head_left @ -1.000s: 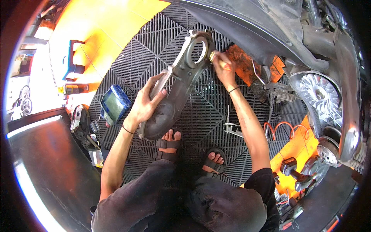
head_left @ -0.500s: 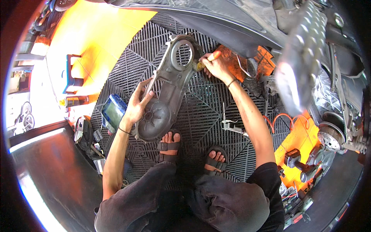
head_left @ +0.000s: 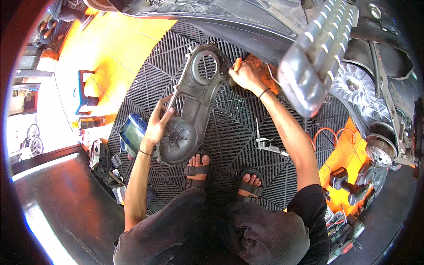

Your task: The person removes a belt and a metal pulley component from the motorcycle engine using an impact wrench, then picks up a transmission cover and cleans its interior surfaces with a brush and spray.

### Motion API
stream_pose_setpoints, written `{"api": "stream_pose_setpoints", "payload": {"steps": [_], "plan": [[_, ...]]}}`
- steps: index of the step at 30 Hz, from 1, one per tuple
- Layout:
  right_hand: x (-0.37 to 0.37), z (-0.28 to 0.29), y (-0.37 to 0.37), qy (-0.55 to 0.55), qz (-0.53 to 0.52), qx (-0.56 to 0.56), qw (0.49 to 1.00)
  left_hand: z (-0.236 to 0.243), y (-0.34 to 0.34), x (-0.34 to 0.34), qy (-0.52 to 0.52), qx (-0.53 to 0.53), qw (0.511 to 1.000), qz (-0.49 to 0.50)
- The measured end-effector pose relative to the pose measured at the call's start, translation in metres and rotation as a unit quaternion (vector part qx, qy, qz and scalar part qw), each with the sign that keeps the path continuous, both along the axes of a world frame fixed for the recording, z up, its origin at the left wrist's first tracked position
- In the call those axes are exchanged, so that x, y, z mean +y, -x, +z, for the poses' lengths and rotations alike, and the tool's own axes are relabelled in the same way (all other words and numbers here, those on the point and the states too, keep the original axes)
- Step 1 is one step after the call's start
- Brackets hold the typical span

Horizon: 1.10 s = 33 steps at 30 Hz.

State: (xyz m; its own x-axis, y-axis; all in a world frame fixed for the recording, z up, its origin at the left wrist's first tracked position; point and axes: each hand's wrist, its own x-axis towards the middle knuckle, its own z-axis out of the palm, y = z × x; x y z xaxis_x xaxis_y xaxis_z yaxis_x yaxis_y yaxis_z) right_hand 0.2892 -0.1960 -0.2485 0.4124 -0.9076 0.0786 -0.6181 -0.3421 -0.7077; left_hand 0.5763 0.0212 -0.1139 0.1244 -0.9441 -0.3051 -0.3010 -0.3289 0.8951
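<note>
A long grey metal engine cover (head_left: 189,106), with a round opening at its far end and a ribbed dome at its near end, is tilted up in front of me. My left hand (head_left: 157,126) grips its left edge, thumb on the face and fingers behind. At the far right rim of the cover, my right hand (head_left: 248,78) is closed around a brush with an orange handle (head_left: 237,65). The brush's working end touches or nearly touches the rim and is mostly hidden by fingers. A blue-and-dark container (head_left: 133,133) stands beside my left wrist.
An air blow gun (head_left: 269,145) lies on the black grid mat (head_left: 229,128), near a red coiled hose (head_left: 326,131). A scooter's silver exhaust guard (head_left: 304,73) and finned pulley (head_left: 353,84) loom at right. A cordless power tool (head_left: 346,182) rests lower right; a blue stool (head_left: 82,92) stands left.
My right hand has moved slightly with the brush along the cover's far right rim. The view has shifted a little, bringing the finned pulley into sight. My left hand keeps its hold.
</note>
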Motion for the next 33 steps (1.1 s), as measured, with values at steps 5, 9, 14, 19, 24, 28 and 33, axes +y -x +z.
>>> {"api": "stream_pose_setpoints", "payload": {"steps": [5, 9, 14, 19, 24, 28, 33], "plan": [[0.036, -0.01, 0.003, -0.238, -0.17, -0.352, 0.889, -0.003, 0.001, 0.004, 0.0, -0.062, 0.998, 0.006], [0.098, -0.016, 0.022, -0.349, -0.215, -0.511, 0.755, -0.008, -0.005, 0.007, 0.028, -0.007, 1.0, 0.008], [0.16, 0.038, 0.017, -0.576, -0.27, -0.414, 0.65, -0.01, -0.013, 0.009, -0.013, 0.019, 1.0, 0.003], [0.167, 0.15, -0.069, -0.434, 0.007, -0.459, 0.775, -0.015, -0.013, 0.012, 0.021, 0.03, 0.999, 0.012], [0.149, 0.217, -0.248, -0.143, 0.22, -0.357, 0.897, -0.023, 0.003, 0.02, 0.19, -0.029, 0.981, 0.025], [0.159, 0.191, -0.408, -0.026, 0.399, -0.234, 0.886, -0.03, 0.026, 0.025, 0.133, -0.123, 0.982, 0.047], [0.198, 0.153, -0.564, 0.029, 0.42, -0.05, 0.906, -0.029, 0.04, 0.034, 0.172, -0.173, 0.965, 0.097]]}}
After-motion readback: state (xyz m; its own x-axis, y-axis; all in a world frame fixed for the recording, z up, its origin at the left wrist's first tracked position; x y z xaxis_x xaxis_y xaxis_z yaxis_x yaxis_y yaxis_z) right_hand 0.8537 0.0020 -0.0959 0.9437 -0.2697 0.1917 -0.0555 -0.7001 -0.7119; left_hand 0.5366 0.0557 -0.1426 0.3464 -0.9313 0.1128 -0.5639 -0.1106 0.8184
